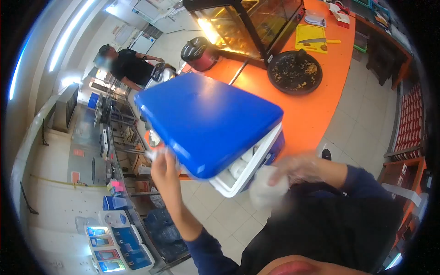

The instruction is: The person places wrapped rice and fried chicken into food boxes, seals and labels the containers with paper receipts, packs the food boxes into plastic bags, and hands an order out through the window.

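**White bundle in the right hand beside a partly uncovered cooler**

The right hand, in a loose translucent covering, has its fingers closed on a rounded white bundle. The bundle lies at the fingertips, on the side toward the cooler, and hangs just outside the white rim; motion blur hides its surface detail. The left hand is raised at the opposite side of the cooler, fingers bent, just beside the edge of the blue lid. A wisp of white material shows at its fingertips; whether the fingers pinch it, or touch the lid, cannot be told.

The lid sits askew over the cooler and leaves a gap on the side facing the right hand. Through this gap, white bundles are visible inside.

Beyond the cooler extends an orange counter. On it stand a round black pan with yellowish crumbs, a yellow cutting board bearing a knife, a lit glass display case and, near the case, a red cooker. Farther off, a person in black stands with one arm extended.
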`<state>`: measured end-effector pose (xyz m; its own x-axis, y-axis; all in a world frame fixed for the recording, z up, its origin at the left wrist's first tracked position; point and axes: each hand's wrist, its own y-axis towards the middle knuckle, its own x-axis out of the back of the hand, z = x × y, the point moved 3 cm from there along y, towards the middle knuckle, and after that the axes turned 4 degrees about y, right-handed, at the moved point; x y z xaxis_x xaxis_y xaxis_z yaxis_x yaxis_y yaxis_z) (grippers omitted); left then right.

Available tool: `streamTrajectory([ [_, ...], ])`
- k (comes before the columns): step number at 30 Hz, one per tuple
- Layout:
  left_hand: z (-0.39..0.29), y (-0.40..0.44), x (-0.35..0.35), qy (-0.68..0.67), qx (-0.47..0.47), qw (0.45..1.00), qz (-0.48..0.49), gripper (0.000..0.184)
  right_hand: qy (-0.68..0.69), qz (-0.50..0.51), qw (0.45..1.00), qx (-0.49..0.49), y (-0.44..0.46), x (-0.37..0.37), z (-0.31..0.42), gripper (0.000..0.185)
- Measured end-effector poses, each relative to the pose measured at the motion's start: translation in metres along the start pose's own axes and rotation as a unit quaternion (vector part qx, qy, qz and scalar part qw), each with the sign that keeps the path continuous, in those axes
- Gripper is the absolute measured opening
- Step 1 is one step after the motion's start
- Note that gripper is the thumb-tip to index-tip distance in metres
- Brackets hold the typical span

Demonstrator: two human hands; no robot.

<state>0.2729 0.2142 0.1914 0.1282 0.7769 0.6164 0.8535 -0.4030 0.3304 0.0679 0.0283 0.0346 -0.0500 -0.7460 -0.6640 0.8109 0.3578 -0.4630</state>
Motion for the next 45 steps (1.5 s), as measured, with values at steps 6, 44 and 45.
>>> streamTrajectory([
  [6, 0.115, -0.058, 0.002, -0.001, 0.131, 0.990, 0.042, 0.025, 0.109, -0.110, 0.983, 0.096, -0.087, 0.164, -0.063, 0.058],
  [44, -0.319, 0.161, -0.817, -0.144, 0.073, 0.981, 0.109, 0.070, 0.366, -0.095, 0.818, 0.434, -0.470, 0.721, 0.220, 0.090],
  [45, -0.328, 0.162, -0.836, -0.137, 0.079, 0.981, 0.108, 0.070, 0.394, -0.129, 0.801, 0.432, -0.470, 0.745, 0.225, 0.088],
])
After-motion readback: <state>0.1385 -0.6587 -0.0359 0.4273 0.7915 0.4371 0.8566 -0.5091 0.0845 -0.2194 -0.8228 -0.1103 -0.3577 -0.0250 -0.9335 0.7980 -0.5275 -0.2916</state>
